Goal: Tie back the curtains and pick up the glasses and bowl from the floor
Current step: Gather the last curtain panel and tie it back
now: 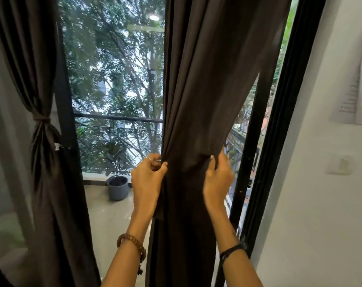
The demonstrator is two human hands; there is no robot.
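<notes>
Left hand point(148, 176) grip: fingers curled, pinching left edge of right curtain point(198, 100). Right hand point(217, 177) grip: fingers curled over right edge of same curtain, gathering cloth between both hands. Gathered waist of curtain near frame centre, slightly toward 6 o'clock. Left curtain point(37, 79) at 9 o'clock, already cinched by tie point(41, 118). Beaded bracelet point(132, 243) on left wrist, dark band point(231, 250) on right wrist. Grey plant pot point(118, 188) on balcony floor at 7 o'clock from left hand. White wall point(321, 183) at 3 o'clock.
</notes>
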